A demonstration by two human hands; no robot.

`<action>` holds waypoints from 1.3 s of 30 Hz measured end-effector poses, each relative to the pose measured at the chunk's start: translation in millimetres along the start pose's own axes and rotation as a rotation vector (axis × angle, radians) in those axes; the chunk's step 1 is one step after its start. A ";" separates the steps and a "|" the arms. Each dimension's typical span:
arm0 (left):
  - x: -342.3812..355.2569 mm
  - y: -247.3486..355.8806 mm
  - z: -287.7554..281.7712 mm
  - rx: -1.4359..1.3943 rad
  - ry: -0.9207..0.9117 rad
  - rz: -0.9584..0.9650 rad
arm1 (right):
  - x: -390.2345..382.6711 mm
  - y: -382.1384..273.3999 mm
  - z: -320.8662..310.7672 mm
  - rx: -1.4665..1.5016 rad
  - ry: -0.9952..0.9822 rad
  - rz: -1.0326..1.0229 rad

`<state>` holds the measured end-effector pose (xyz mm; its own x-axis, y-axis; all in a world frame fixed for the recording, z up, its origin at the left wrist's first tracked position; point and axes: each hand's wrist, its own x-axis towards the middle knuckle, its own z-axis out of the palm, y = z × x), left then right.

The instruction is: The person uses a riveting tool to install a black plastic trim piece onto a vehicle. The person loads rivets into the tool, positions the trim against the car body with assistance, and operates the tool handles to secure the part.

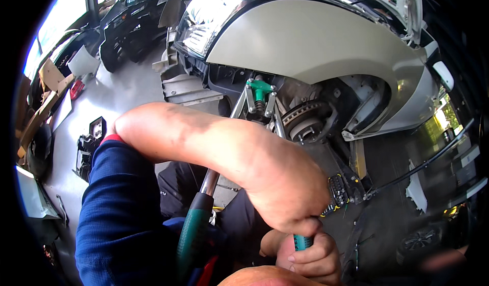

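Observation:
A long-handled lever tool (261, 90) has a green head, silver links and two chrome arms with green-and-black grips. Its head is up under the front of the pale fender (316, 36), beside the bare brake disc (304, 117). The left grip (189, 240) leans against my body, beneath my left forearm. Reaching across to the right, my left hand (293, 204) is closed at the top of the other grip. My right hand (313, 258) wraps its fingers round that same grip just below, where a bit of green shows. Most of that grip is hidden by my hands.
A headlight (209, 18) is fitted ahead of the fender. A socket set (336, 192) lies on the floor past my hands, near a dark jack-like frame (341, 171). An open tool case (87, 146) is at left. A loose wheel (422, 242) rests lower right, near a blurred shape.

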<state>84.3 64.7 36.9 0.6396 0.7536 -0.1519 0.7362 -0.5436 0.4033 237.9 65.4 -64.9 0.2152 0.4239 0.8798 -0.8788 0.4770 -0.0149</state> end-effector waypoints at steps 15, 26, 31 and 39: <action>-181.6 5.6 92.3 -0.161 0.973 0.451 | 61.3 31.3 -148.1 0.172 -0.069 0.115; -169.9 22.8 169.5 -0.166 1.615 0.818 | 73.1 58.6 -204.6 0.143 0.265 0.276; -108.3 43.3 192.6 -0.216 1.296 0.784 | 85.0 21.0 -116.1 0.044 -0.007 0.133; -119.2 35.5 193.3 -0.012 1.254 0.712 | 84.5 14.1 -109.7 -0.059 0.017 0.098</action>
<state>77.0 -116.0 -105.1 0.2459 0.1544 0.9569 0.3435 -0.9370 0.0630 290.4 192.4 -42.9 0.1372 0.4833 0.8646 -0.8695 0.4770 -0.1287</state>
